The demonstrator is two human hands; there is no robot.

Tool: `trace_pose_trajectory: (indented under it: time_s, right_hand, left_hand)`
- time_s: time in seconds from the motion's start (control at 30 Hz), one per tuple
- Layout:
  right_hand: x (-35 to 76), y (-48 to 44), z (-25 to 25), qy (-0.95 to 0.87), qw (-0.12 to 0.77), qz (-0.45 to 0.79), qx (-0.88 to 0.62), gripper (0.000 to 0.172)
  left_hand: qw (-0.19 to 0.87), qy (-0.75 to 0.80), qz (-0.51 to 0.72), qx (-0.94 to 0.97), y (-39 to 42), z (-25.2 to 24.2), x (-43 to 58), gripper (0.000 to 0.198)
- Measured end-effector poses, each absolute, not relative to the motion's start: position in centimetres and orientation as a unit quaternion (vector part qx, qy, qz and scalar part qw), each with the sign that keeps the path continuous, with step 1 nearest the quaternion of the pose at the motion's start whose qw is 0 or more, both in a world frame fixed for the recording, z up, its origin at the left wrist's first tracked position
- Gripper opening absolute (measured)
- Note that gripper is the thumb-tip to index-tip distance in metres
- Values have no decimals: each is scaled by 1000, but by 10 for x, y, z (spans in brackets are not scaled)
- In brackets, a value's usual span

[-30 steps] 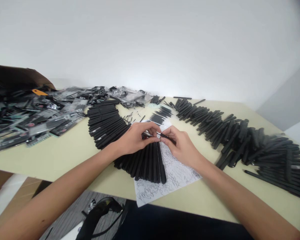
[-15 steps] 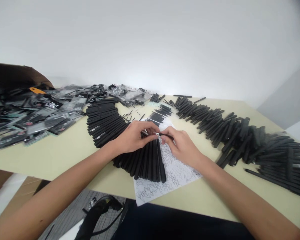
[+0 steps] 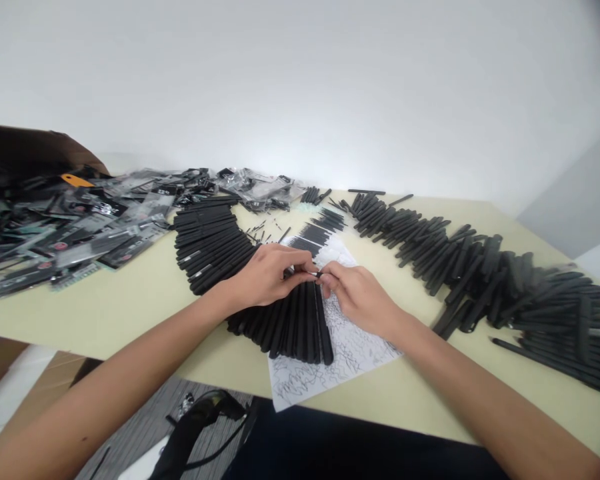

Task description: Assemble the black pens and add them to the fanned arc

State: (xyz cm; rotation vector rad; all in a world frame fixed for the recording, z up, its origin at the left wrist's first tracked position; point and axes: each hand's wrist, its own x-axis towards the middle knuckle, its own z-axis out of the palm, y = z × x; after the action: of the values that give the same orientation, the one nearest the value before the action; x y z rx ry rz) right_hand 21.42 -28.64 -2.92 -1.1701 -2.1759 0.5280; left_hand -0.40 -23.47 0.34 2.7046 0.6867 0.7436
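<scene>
My left hand (image 3: 267,277) and my right hand (image 3: 357,293) meet above the table, their fingertips pinching a slim black pen (image 3: 317,273), most of which is hidden by my fingers. Under my left hand lies a fan of black pens (image 3: 293,330), and my left palm is just above it. My right hand hovers over a sheet of paper covered in scribbles (image 3: 343,353), which partly lies beneath that fan.
Another fan of black pens (image 3: 210,243) curves left of my hands, and a long heap (image 3: 480,273) runs off right across the cream table (image 3: 105,317). Plastic packets (image 3: 80,233) pile up at the left, below a brown cardboard box flap (image 3: 30,150). Thin black sticks (image 3: 315,233) lie at the back.
My hands have drawn closer together around the pen, and my fingers now cover most of it. The silver part visible earlier is hidden. The pens on the table look unmoved.
</scene>
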Motion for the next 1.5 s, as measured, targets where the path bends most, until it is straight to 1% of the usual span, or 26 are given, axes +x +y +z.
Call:
trace_pose_trajectory:
  time_s: [0.13,0.27,0.4,0.5,0.53,0.67,0.77,0.93,1.2,1.37,1.5]
  right_hand:
    - [215,-288,-26,-815,306,262,-417,28]
    - [214,-290,-23,-805,307,291,-416,33]
    - [214,-290,-21,-791,347,275,-423,36]
    - [218,-286,-21,-789,363,239,-435,30]
    - [220,-284,-22,-791,361,228,-439,26]
    - [228,-279,-25,-793,358,187,-456,18]
    - [228,-279,-28,-795,363,175,-454,17]
    - [223,-280,-28,-801,385,126,-441,24]
    - [224,-280,-28,-793,392,103,-454,30]
    - [223,-281,-26,-802,384,102,-445,28]
    - [222,-281,-26,-808,384,106,-435,23]
  left_hand:
    - [105,200,243,943,-232,3,-9,24]
    - [100,179,252,946,-233,2,-10,24]
    - [181,228,327,899,-236,5,-5,16]
    - [256,259,392,845,-235,9,-3,35]
    - [276,260,407,831,-233,10,-3,37]
    - [331,290,438,784,-221,10,-9,32]
    - [364,313,444,757,-214,8,-13,35]
    - [398,327,453,728,-215,9,-12,38]
    - [467,280,399,738,-224,7,-4,36]
    - [462,267,395,748,-226,6,-2,33]
    - [445,270,387,761,-229,8,0,27]
